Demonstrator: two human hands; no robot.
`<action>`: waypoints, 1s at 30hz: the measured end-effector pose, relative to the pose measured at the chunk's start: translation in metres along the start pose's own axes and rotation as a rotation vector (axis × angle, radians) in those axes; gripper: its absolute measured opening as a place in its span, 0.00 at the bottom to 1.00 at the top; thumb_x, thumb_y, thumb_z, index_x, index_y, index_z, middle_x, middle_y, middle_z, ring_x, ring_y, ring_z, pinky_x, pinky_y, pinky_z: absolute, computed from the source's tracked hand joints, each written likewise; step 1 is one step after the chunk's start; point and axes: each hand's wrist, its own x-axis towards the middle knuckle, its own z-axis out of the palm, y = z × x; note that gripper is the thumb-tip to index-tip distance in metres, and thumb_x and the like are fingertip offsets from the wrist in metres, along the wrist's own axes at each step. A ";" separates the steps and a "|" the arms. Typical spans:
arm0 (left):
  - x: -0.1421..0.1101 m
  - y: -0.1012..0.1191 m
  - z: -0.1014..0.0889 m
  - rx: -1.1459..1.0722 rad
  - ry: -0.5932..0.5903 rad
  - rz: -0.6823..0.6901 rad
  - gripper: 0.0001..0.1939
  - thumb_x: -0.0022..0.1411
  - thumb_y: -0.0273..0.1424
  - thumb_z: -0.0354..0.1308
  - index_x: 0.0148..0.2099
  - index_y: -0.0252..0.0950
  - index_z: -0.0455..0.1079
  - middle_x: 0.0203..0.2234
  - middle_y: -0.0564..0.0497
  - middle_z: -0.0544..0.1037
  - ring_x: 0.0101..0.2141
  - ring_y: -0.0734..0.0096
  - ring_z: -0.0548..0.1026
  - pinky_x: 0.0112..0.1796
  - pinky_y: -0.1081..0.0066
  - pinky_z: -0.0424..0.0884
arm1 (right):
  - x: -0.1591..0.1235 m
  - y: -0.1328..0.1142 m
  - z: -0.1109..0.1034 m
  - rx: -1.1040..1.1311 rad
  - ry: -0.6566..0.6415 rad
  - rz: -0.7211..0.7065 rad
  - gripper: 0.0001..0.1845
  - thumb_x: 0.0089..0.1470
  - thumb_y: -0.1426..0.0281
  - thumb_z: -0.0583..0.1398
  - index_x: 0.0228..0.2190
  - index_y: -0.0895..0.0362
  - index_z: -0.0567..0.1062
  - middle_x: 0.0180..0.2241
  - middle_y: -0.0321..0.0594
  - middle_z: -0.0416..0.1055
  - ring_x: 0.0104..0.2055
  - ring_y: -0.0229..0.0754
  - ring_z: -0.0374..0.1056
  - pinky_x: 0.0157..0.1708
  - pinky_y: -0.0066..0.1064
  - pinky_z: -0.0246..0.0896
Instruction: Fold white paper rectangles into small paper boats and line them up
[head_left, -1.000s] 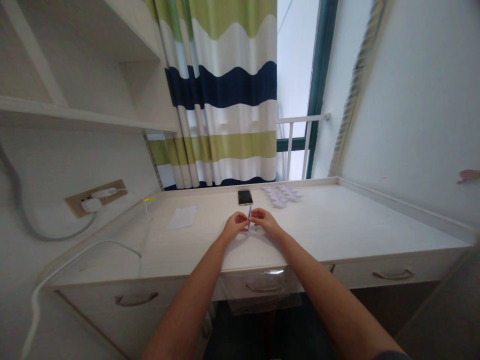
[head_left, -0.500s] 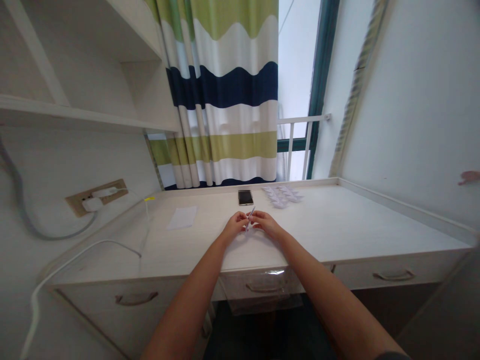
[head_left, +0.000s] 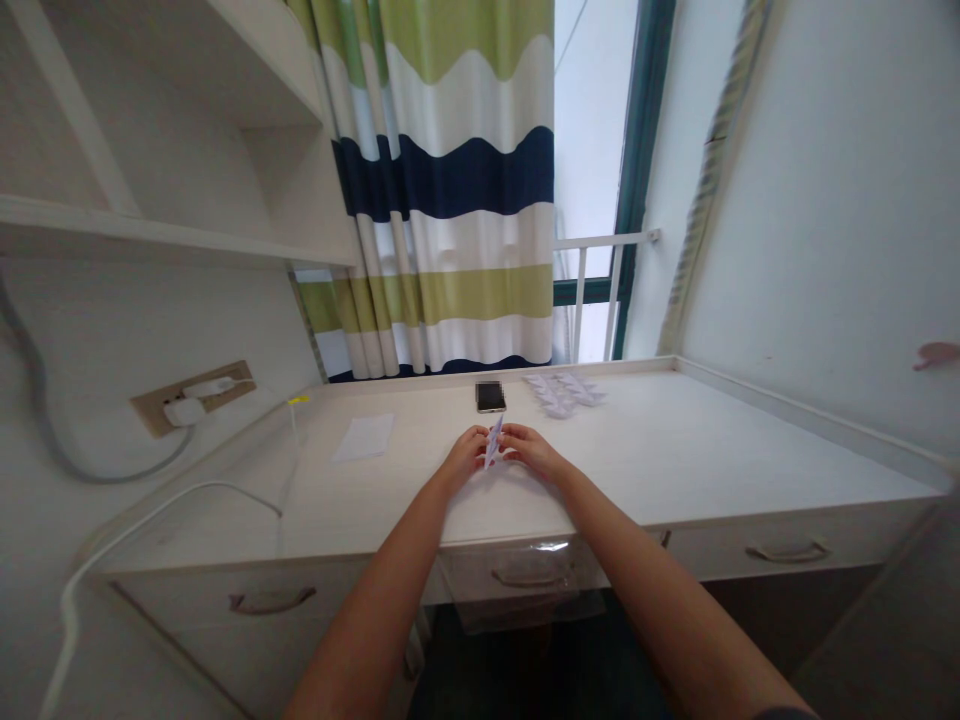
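Since the earlier view, the folded paper (head_left: 493, 442) has turned from a thin edge to show a broader, tilted face, and it now leans up between the hands. The left hand (head_left: 465, 457) is curled, its fingertips pinching the paper's lower end. The right hand (head_left: 531, 450) is curled too, close by on the other side; whether it touches the paper is too small to tell. The hands stay just apart, with the paper between them. A piece this narrow would likely handle best with light fingertip pressure, keeping its creases crisp.

It is held just above the white desk (head_left: 675, 440), near the front edge. Farther off lie a smartphone (head_left: 490, 397), a cluster of folded paper pieces (head_left: 562, 395) and, to the left, a loose paper sheet (head_left: 364, 437). A striped curtain (head_left: 442, 170) hangs beyond.
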 end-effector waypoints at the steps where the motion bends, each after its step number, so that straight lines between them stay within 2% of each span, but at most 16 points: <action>1: 0.000 0.000 0.000 -0.022 0.004 -0.008 0.06 0.43 0.26 0.51 0.28 0.36 0.59 0.21 0.55 0.68 0.23 0.77 0.68 0.24 0.76 0.63 | 0.000 0.000 0.000 0.007 0.015 -0.002 0.14 0.35 0.65 0.63 0.28 0.57 0.73 0.25 0.35 0.69 0.27 0.33 0.63 0.26 0.24 0.57; 9: 0.001 0.000 -0.002 -0.135 -0.048 -0.029 0.09 0.42 0.25 0.52 0.30 0.35 0.60 0.22 0.53 0.69 0.24 0.76 0.69 0.26 0.75 0.64 | -0.001 -0.002 0.002 0.024 0.012 0.000 0.15 0.35 0.65 0.63 0.29 0.57 0.72 0.26 0.35 0.68 0.28 0.34 0.63 0.28 0.26 0.58; 17: 0.000 -0.001 -0.002 -0.140 -0.038 -0.065 0.11 0.42 0.29 0.58 0.30 0.34 0.61 0.20 0.53 0.69 0.22 0.76 0.68 0.25 0.75 0.62 | -0.002 -0.002 0.002 0.010 -0.009 0.017 0.13 0.37 0.65 0.63 0.28 0.58 0.72 0.27 0.36 0.69 0.29 0.34 0.63 0.29 0.26 0.56; 30: 0.001 0.001 -0.003 -0.152 -0.009 -0.017 0.10 0.41 0.29 0.57 0.29 0.35 0.60 0.22 0.53 0.69 0.24 0.75 0.69 0.27 0.73 0.63 | 0.000 0.000 0.001 0.032 -0.006 0.020 0.13 0.37 0.65 0.63 0.29 0.57 0.71 0.26 0.35 0.67 0.27 0.33 0.61 0.29 0.27 0.56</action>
